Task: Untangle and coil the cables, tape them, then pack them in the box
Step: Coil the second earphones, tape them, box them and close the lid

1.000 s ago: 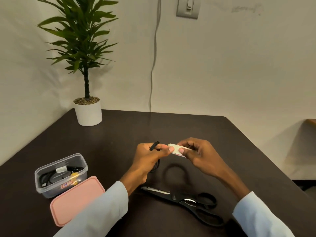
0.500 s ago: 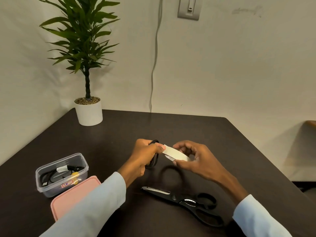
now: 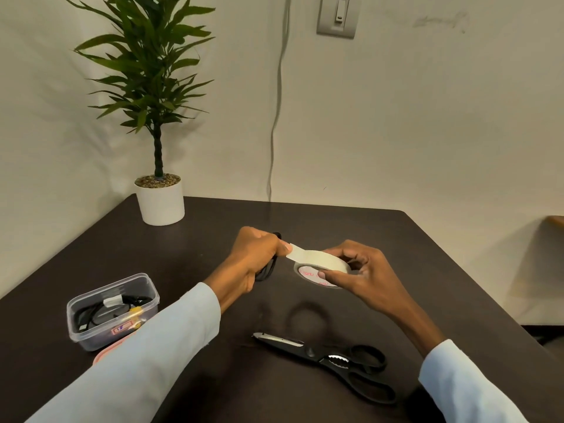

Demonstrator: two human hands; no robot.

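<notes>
You work over the dark brown wooden surface (image 3: 381,239), and the potted green plant in a white pot (image 3: 160,199) stands at its far left corner. At your near left is the clear plastic box (image 3: 113,311), open, with taped black cables already inside; its pink lid (image 3: 105,354) lies just beside it, mostly hidden under your left sleeve. The black kitchen scissors (image 3: 329,358) lie closed on the surface in front of you. Your left hand (image 3: 253,261) is curled around the black coiled cable (image 3: 268,270) and its thumb presses the free tape end against the coil. Your right hand (image 3: 363,270) grips the white roll of paper tape (image 3: 320,268) between thumb and fingers. Compared with a second ago, the roll is pulled further to the right and a longer strip is now drawn out. I think the strip is nearly ready for wrapping, then cutting.
</notes>
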